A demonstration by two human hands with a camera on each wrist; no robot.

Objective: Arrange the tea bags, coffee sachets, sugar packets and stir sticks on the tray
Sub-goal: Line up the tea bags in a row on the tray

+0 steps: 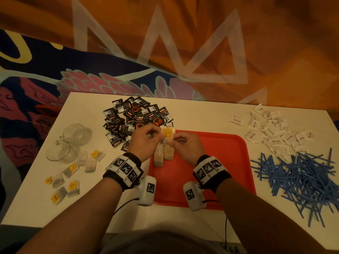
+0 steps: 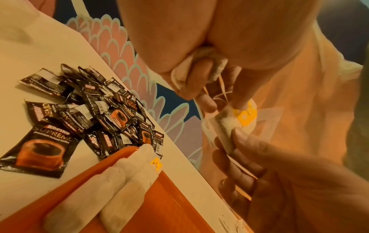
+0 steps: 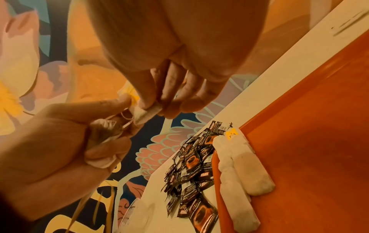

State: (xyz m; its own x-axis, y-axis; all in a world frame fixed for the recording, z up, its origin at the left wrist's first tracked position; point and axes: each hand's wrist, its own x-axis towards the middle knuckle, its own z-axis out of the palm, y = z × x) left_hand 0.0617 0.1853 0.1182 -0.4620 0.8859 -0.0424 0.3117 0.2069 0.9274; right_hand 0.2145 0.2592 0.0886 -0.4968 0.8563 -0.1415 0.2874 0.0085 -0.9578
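on red tray (image 1: 220, 162) two tea bags (image 1: 163, 154); both hands (image 1: 145, 142) pinching another

- You read "KOPIKO" in white on a red band on the black coffee sachets (image 2: 38, 151) heaped on the white table (image 2: 30, 47).
- Beneath it on the nearest sachet you read "SUPREMO", then "Premium Instant Coffee", above a picture of a cup.
- In the head view, "SUPREMO" shows on several sachets.
- White barcode labels sit on the backs of some sachets; their digits are too small to read.
- The yellow tea bag tags (image 1: 73, 186) and white sugar packets (image 1: 236, 121) carry print you cannot read.
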